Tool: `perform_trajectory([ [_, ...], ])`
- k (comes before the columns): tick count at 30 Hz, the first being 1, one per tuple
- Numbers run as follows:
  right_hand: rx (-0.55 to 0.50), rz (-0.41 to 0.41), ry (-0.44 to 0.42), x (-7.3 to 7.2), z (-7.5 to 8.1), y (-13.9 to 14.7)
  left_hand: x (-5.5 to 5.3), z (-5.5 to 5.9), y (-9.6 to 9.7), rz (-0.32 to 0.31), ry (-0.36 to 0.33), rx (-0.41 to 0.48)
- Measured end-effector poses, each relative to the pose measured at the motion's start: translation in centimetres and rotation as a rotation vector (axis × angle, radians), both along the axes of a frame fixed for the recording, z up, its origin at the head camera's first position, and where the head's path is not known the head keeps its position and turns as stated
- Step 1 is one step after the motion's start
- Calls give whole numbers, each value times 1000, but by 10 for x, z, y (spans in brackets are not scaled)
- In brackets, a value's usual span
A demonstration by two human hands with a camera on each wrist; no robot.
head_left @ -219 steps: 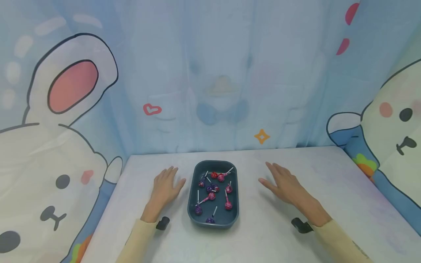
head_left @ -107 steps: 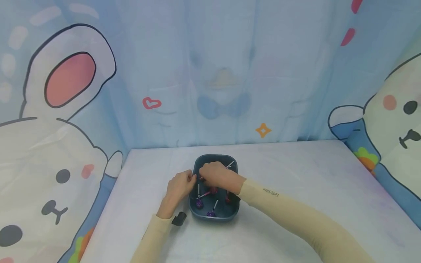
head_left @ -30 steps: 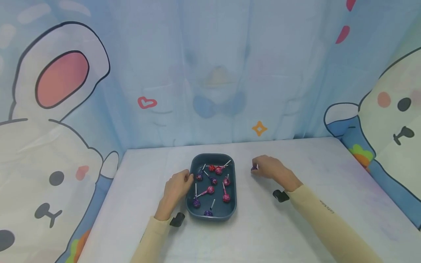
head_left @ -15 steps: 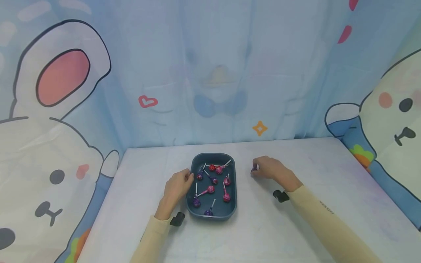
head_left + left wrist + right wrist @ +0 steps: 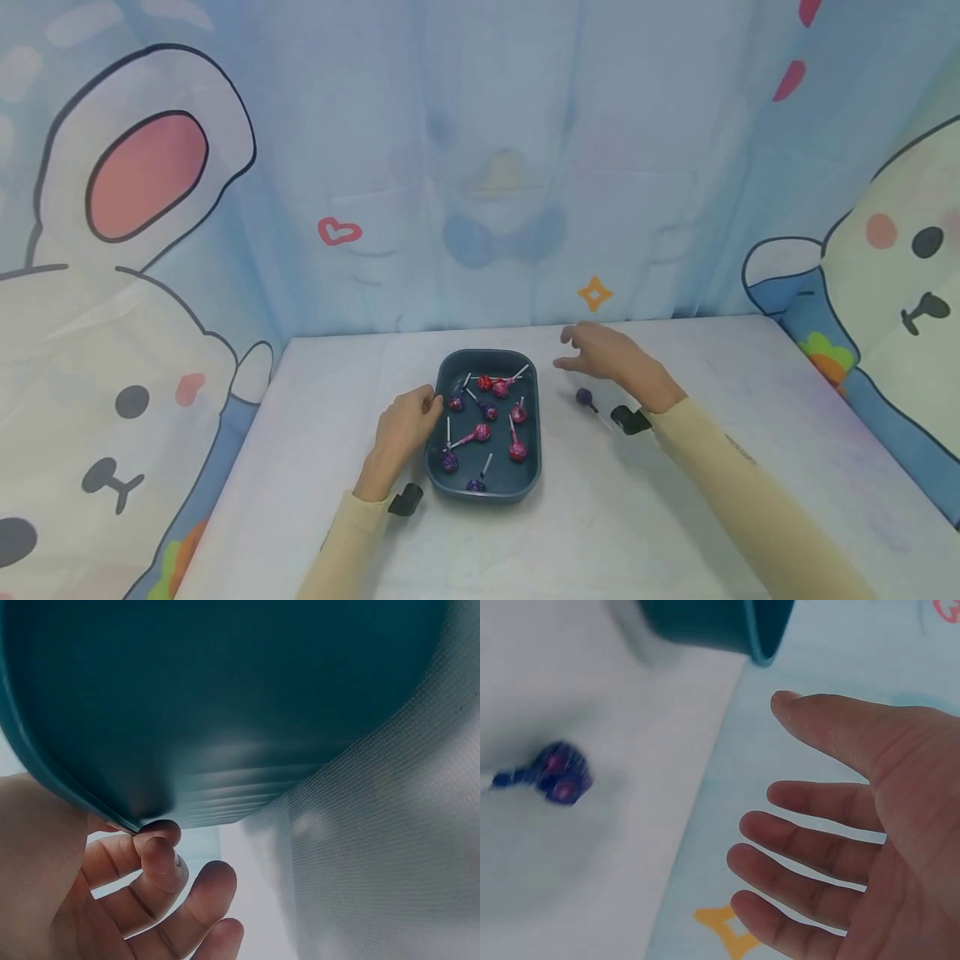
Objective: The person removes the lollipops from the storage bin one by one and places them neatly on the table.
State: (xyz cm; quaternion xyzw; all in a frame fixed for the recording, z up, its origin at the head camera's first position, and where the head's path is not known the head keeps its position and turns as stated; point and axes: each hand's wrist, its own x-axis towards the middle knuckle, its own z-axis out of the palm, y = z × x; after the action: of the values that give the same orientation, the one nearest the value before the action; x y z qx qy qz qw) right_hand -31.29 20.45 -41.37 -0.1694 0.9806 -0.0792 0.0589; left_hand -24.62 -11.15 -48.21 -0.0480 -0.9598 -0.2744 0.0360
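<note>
A dark blue-green plastic tray (image 5: pixel 531 487) stands on the table with several wrapped lollipops inside, some purple, some pink or red. My left hand (image 5: pixel 405 423) pinches its left rim; in the left wrist view the curled fingers (image 5: pixel 161 866) meet the tray's edge (image 5: pixel 67 791). To the tray's right, my right hand (image 5: pixel 609 354) is raised above the table, fingers apart and holding nothing. Just below that hand lies one purple lollipop (image 5: pixel 584 397), its white stick pointing toward the lower right. The right wrist view shows the same lollipop (image 5: pixel 561 772) away from the spread fingers.
Behind the white table (image 5: pixel 697 467) hangs a light blue curtain (image 5: pixel 502 100) printed with cartoon animals. Each wrist carries a small black camera, the right one (image 5: pixel 631 419) close to the lollipop's stick.
Earlier my right hand reached into the tray, then brought a purple lollipop out to the table on the right. It has now let go and risen up and away. My left hand stays at the rim.
</note>
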Motion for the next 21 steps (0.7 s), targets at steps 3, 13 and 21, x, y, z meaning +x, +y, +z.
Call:
perform_trajectory([
  [3,2,29,21,0,6,-9,0,0,0,-1,-2,-3],
  [13,33,102,66,5,18,-54,0,2,0,4,-15,3],
  [21,79,163,59,5,20,-88,1,1,1,8,-5,6],
])
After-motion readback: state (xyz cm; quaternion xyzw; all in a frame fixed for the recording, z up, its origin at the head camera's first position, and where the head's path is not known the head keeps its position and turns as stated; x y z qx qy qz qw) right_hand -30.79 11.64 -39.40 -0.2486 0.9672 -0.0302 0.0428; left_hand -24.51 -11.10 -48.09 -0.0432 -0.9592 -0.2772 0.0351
